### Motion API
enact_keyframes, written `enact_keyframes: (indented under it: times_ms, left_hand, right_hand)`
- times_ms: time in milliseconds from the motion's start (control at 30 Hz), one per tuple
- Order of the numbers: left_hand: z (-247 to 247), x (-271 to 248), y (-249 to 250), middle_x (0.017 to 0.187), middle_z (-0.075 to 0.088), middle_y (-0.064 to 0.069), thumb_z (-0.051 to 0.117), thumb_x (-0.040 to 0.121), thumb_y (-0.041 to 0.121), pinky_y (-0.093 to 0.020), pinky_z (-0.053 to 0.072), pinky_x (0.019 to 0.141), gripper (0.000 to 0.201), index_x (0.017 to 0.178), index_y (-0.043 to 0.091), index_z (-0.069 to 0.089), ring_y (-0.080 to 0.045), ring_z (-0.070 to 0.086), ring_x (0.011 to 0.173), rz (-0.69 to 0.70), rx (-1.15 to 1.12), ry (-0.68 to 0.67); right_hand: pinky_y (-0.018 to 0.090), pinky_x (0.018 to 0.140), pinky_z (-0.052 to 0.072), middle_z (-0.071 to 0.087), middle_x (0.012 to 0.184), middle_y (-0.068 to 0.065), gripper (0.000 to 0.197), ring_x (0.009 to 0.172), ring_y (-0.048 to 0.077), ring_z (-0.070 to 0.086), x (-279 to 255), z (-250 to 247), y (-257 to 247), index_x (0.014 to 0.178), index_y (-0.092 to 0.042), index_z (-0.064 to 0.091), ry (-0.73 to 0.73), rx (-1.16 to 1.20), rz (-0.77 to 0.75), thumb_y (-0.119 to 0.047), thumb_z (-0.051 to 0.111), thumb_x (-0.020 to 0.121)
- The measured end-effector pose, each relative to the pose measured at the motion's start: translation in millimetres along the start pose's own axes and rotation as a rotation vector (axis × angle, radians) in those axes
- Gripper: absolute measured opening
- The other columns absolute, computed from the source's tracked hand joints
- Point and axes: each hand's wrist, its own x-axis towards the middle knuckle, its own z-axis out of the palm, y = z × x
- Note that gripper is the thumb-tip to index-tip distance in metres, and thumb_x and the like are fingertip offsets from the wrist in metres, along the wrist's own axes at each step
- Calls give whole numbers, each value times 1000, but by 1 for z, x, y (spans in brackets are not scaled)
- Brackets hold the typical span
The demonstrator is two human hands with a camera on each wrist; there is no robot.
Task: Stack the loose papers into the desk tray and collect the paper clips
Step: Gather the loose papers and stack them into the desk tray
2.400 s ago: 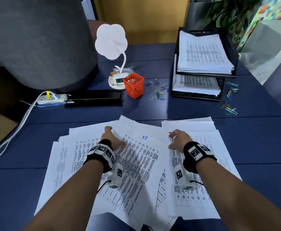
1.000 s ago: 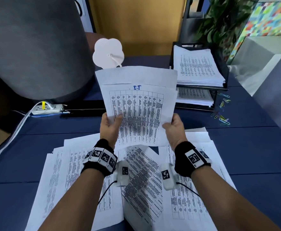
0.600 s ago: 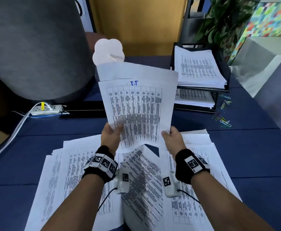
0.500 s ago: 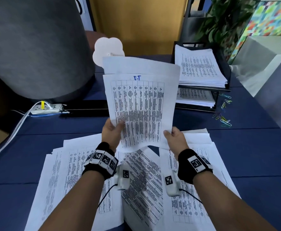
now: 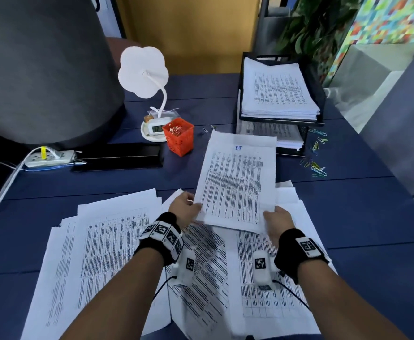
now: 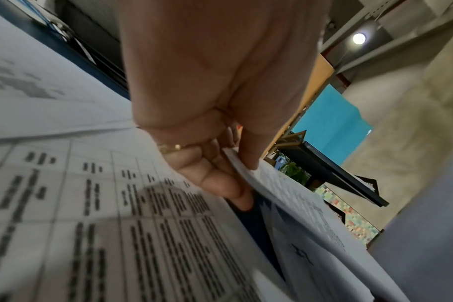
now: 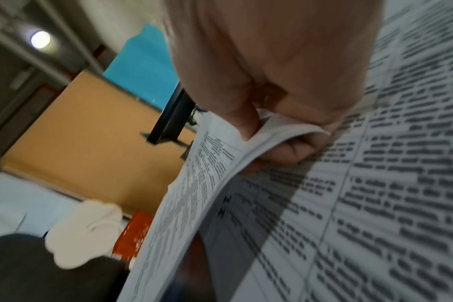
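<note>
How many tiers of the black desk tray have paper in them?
2. The upper tier holds a thick stack; the lower tier holds a thinner stack, partly hidden behind the sheets held in both hands.

This is an office. A dark blue desk (image 5: 363,217) fills most of the head view, spread with printed sheets (image 5: 107,244) of tabulated text. At upper right stands a black two-tier desk tray (image 5: 320,94) stacked with paper, with coloured paper clips (image 5: 315,166) just to its right. Left of centre sit a white desk lamp (image 5: 143,71), an orange mesh holder (image 5: 177,136) and a power strip (image 5: 50,158).
</note>
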Motion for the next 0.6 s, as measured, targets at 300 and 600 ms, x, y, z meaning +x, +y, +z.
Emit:
enact_keyframes:
  times_ms: [300,600]
  left_hand:
    - [41,10,30,103,63,-21,50,95,2,-27,54,48,8,91,8,48,-16,67,52,1,-192,-62]
    - [71,33,65,89,61,-15,44,98,1,-19,49,40,15,87,11,46,-10,62,41,16,-374,79]
  right_hand:
    - [26,51,36,53,80,8,13,58,21,44,9,-39,-17,85,-5,56,93,-47,-37,-6,43,87]
    - [22,37,35,55,95,13,12,53,18,59,20,-57,-30,106,-3,50,-81,438,85,-5,52,94]
